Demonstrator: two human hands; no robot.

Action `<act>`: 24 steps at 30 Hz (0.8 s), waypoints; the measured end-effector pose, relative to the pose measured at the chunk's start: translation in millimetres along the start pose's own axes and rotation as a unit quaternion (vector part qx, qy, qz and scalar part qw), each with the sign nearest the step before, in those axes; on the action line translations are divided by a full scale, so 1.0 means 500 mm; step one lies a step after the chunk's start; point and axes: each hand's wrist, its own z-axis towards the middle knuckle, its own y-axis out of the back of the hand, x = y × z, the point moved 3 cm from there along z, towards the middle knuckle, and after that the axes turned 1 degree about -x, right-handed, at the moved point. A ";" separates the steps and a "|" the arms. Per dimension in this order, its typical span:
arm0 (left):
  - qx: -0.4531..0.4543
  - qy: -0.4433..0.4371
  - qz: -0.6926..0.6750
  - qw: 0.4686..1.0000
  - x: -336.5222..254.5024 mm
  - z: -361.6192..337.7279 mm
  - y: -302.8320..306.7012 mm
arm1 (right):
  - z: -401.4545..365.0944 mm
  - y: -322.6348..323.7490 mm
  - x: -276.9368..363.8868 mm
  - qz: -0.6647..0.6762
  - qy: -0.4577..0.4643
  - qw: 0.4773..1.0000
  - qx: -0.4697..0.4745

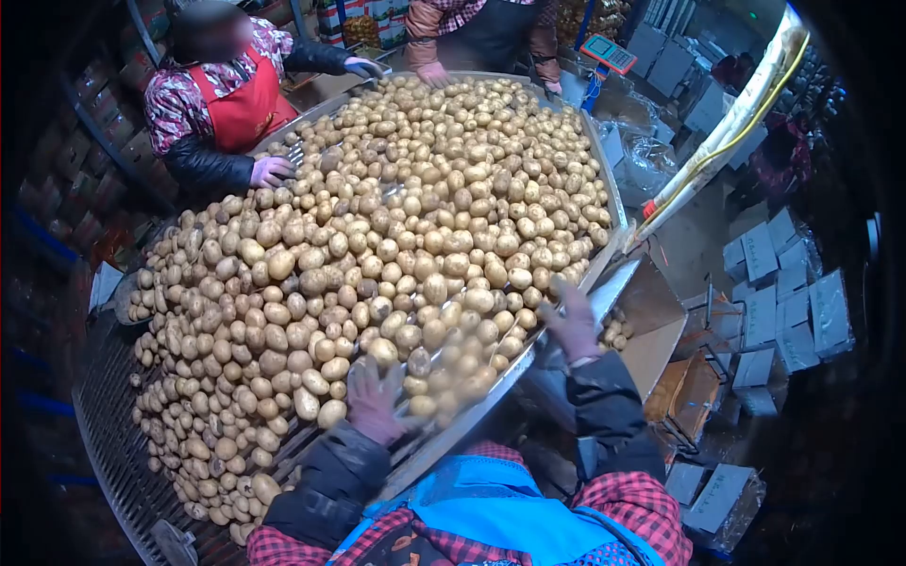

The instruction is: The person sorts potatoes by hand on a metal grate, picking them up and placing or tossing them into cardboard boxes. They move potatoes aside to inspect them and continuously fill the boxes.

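Note:
A broad heap of potatoes (406,255) covers a slatted metal sorting table (104,415). My left hand (375,401), in a pinkish glove, rests against the near edge of the heap, fingers spread upward among the potatoes. Over the table's near right rim (491,401) is my right hand (572,323), also gloved, its fingers apart and slightly blurred beside the potatoes. Between the two hands a group of potatoes is smeared by motion. Neither hand holds a potato.
Two co-workers stand at the far side, one in a red apron (247,104). An open carton (656,316) with some potatoes sits below the right rim. A wrapped white pole (727,132) slants up at right, near a digital scale (609,54). Grey boxes (774,283) are stacked beyond.

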 end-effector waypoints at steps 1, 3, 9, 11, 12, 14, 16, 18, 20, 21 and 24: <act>0.035 0.005 -0.011 0.999 -0.025 0.019 0.001 | 0.028 -0.050 0.027 -0.027 0.053 0.997 0.041; 0.103 0.016 -0.033 0.994 -0.076 0.057 0.002 | 0.076 -0.113 0.090 -0.096 0.077 0.985 0.120; -0.074 -0.035 -0.031 0.996 -0.111 0.121 -0.044 | 0.170 -0.213 0.086 -0.242 0.052 0.937 0.246; -0.130 -0.066 0.021 0.989 -0.125 0.158 -0.039 | 0.182 -0.218 0.071 -0.256 0.063 0.925 0.272; -0.156 -0.083 0.040 0.983 -0.134 0.177 -0.032 | 0.177 -0.208 0.080 -0.222 0.087 0.945 0.226; -0.200 -0.111 0.077 0.970 -0.153 0.220 -0.016 | 0.174 -0.192 0.089 -0.184 0.117 0.962 0.164; -0.107 -0.034 0.001 0.994 -0.156 0.265 -0.029 | 0.182 -0.197 0.069 -0.182 0.107 0.960 0.185; -0.077 -0.034 0.030 0.996 -0.163 0.316 -0.017 | 0.192 -0.211 0.048 -0.177 0.088 0.958 0.210; 0.011 0.028 -0.076 0.997 -0.178 0.383 -0.006 | 0.203 -0.219 0.034 -0.182 0.085 0.962 0.185; 0.050 0.065 -0.124 0.989 -0.185 0.416 0.000 | 0.213 -0.221 0.021 -0.190 0.082 0.965 0.163; -0.004 0.010 -0.131 0.991 -0.194 0.488 -0.026 | 0.256 -0.236 -0.016 -0.186 0.076 0.970 0.138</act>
